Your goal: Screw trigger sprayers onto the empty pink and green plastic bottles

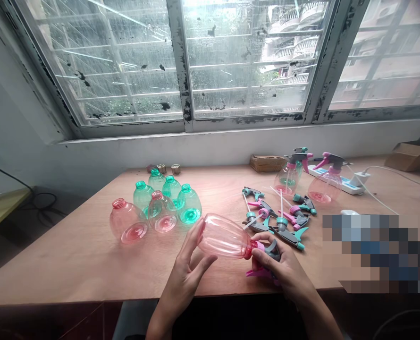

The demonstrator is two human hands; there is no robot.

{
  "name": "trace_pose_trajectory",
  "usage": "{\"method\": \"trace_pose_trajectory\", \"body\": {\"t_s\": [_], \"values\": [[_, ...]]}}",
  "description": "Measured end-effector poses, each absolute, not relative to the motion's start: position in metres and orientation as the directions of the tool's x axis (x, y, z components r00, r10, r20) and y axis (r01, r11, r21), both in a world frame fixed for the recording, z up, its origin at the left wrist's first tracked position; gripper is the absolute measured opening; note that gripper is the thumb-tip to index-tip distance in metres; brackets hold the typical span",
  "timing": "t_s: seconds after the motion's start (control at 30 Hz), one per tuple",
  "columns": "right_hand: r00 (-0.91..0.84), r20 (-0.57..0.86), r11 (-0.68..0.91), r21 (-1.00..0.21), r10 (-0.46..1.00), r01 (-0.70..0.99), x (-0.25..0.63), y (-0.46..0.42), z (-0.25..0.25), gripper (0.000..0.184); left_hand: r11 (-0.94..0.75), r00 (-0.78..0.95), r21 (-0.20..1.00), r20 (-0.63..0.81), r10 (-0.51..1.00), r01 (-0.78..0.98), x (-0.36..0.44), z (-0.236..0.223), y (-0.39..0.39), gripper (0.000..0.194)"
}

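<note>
A clear pink spray bottle (pixel 226 237) lies sideways in the air above the table's front edge, its neck to the right. My left hand (pixel 187 267) holds the base end, fingers behind it and thumb below. At the neck, my right hand (pixel 284 264) grips a grey and pink trigger spray head (pixel 273 250), which meets the bottle's mouth. Whether its thread is fully seated I cannot tell. Just beyond my right hand lie several loose spray heads (pixel 289 233) in grey, pink and teal. Left of the held bottle stand two open pink bottles (pixel 162 212) and several green ones (pixel 190 203).
Two pink bottles with spray heads, one at the back (pixel 286 179) and one further right (pixel 325 186), stand beside a white power strip (pixel 351 185). A brown package (pixel 268 163) lies near the wall; a cardboard box (pixel 413 156) is at far right. Pixelation covers the right front.
</note>
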State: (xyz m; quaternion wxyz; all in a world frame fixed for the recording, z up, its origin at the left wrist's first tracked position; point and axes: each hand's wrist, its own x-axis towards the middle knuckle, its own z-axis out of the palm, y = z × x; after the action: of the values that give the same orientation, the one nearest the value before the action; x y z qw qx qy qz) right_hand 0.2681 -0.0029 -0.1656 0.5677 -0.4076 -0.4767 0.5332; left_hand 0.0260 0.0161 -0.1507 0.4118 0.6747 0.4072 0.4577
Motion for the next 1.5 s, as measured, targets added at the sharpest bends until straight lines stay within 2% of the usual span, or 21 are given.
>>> {"method": "trace_pose_trajectory", "body": {"t_s": [0.27,0.47,0.6,0.77,0.97,1.07,1.17,1.23,1.4,1.5], "values": [[-0.025,0.112,0.102,-0.961,0.993,-0.257,0.268,-0.002,-0.166,0.039,-0.301,0.224,0.953,0.285,0.932,0.040,0.025,-0.158,0.015,0.056],[-0.090,0.077,0.055,-0.971,0.993,-0.231,0.268,-0.004,-0.162,0.039,-0.288,0.179,0.954,0.298,0.938,-0.080,0.023,-0.159,0.018,0.050],[-0.125,0.064,0.028,-0.962,0.990,-0.272,0.269,-0.003,-0.163,0.039,-0.335,0.198,0.942,0.327,0.924,0.009,0.024,-0.152,0.019,0.050],[-0.082,0.105,0.078,-0.955,0.991,-0.286,0.271,0.000,-0.168,0.036,-0.399,0.247,0.908,0.360,0.900,0.127,0.024,-0.149,0.018,0.047],[-0.072,0.110,0.085,-0.955,0.991,-0.284,0.270,0.000,-0.168,0.037,-0.313,0.228,0.950,0.304,0.925,0.003,0.026,-0.156,0.017,0.047],[-0.104,0.090,0.061,-0.965,0.990,-0.254,0.269,-0.003,-0.166,0.039,-0.256,0.224,0.965,0.262,0.939,-0.056,0.026,-0.157,0.015,0.058],[-0.165,0.053,0.012,-0.970,0.985,-0.243,0.268,-0.006,-0.164,0.040,-0.231,0.206,0.971,0.238,0.949,-0.059,0.025,-0.157,0.015,0.073],[-0.189,0.041,-0.005,-0.971,0.981,-0.239,0.268,-0.008,-0.163,0.041,-0.237,0.196,0.971,0.239,0.951,-0.036,0.024,-0.156,0.016,0.076],[-0.142,0.065,0.031,-0.972,0.988,-0.232,0.270,-0.006,-0.165,0.039,-0.357,0.247,0.926,0.320,0.915,0.120,0.023,-0.154,0.017,0.065],[-0.085,0.106,0.083,-0.968,0.991,-0.237,0.271,-0.003,-0.167,0.038,-0.397,0.272,0.905,0.348,0.897,0.151,0.024,-0.155,0.018,0.063]]}}
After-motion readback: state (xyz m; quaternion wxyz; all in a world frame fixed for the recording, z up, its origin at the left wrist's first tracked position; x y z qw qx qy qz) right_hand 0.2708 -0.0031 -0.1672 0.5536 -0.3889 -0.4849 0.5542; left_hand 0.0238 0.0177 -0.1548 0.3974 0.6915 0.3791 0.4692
